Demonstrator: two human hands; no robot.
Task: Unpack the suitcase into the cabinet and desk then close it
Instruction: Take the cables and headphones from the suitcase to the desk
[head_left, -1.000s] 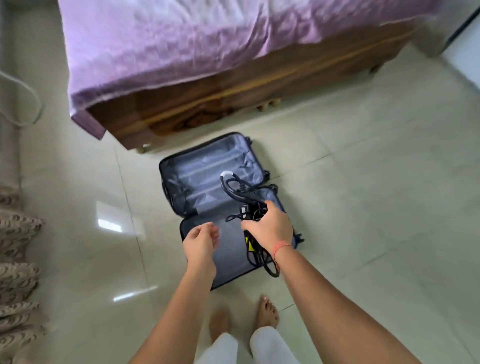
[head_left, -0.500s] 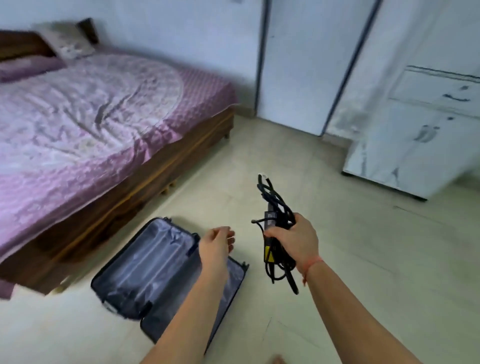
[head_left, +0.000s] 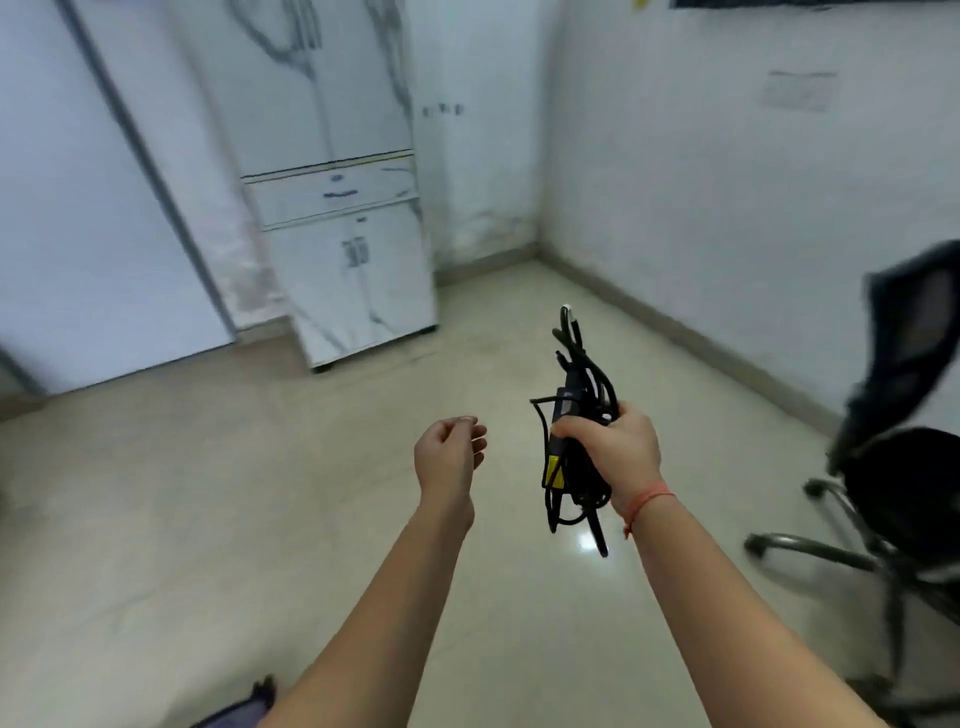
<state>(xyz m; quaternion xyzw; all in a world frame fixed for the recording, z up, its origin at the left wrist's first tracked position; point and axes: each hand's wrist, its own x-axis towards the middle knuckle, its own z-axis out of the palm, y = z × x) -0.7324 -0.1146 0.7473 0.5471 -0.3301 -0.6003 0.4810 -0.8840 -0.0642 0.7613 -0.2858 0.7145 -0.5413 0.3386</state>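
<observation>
Gripping a tangled black cable bundle (head_left: 576, 431) with a boxy adapter, the right hand (head_left: 615, 452) hangs well short of the marble-patterned cabinet (head_left: 343, 249); left hand (head_left: 449, 457) loosely curled, empty.

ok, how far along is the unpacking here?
Done: a black charger and cable bundle is out, gripped in the right hand. In hand: carrying it; left hand empty. Left: stow it, cabinet is shut. Only a suitcase corner shows, so its state is unclear.
</observation>
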